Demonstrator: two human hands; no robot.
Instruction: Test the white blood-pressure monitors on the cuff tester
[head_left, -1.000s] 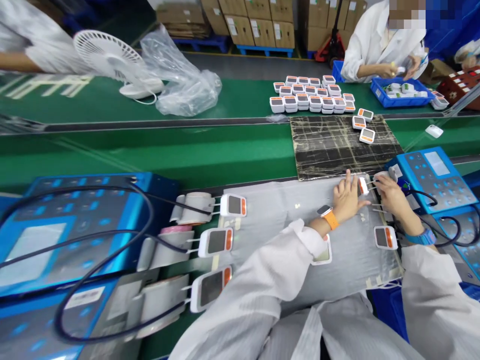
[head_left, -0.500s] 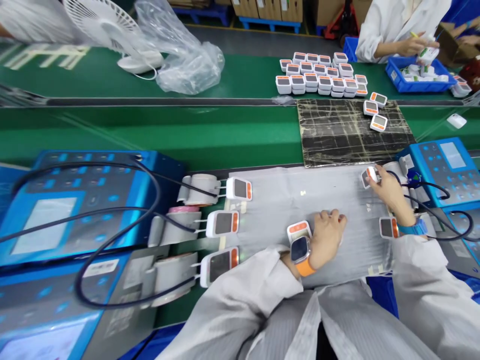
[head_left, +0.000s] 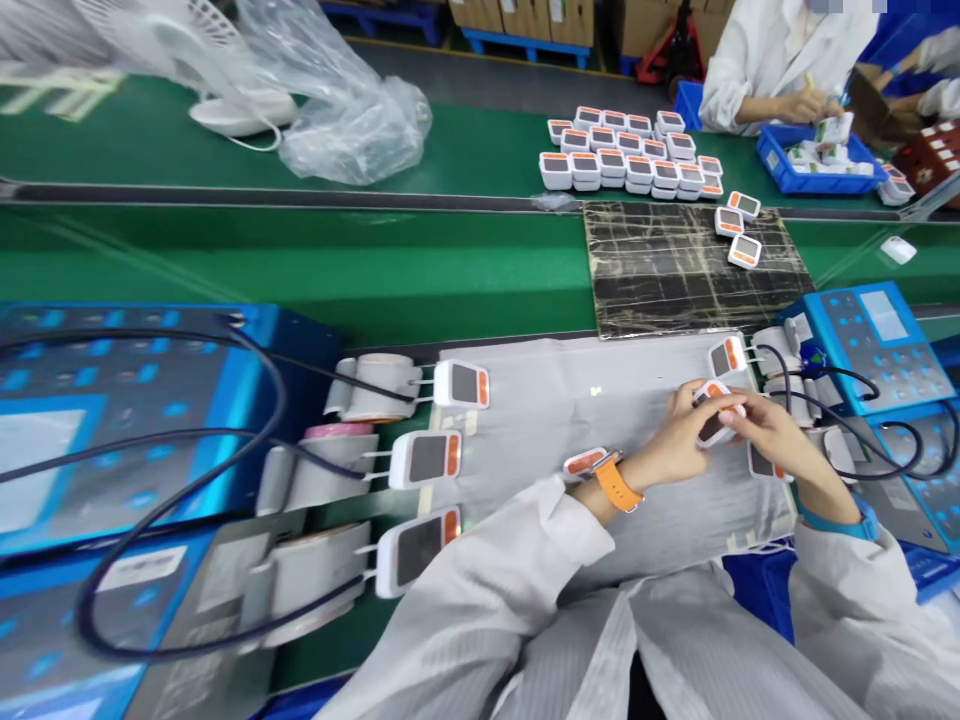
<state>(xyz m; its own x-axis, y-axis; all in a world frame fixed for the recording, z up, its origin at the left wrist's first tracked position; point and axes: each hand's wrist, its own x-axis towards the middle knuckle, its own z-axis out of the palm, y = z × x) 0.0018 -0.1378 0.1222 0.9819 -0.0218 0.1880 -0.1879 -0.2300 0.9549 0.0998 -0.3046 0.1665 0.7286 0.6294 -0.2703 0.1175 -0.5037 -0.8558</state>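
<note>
A small white device with a screen and orange buttons [head_left: 712,424] is between my two hands, above the right part of the grey sheet [head_left: 540,430]. My left hand [head_left: 679,432] grips it from the left and below. With its thumb and fingers, my right hand [head_left: 757,425] holds the right edge. Just beyond them, another such device [head_left: 726,356] is joined by prongs to a fixture at the right. A third [head_left: 763,462] lies partly hidden behind my right wrist. Beside my left wrist, a loose device [head_left: 585,462] rests on the sheet, partly covered by my watch.
Three devices sit on pronged fixtures [head_left: 379,388] at the left. Blue instrument boxes [head_left: 300,345] with dark looping cables [head_left: 281,400] flank the sheet. Beyond stand a dark board [head_left: 652,270], rows of devices [head_left: 630,165], a blue bin [head_left: 817,180] and a co-worker [head_left: 780,70].
My left hand has moved right from the sheet to the device. My right hand has come back from the far-right fixture, and both now hold one device. The view has shifted slightly.
</note>
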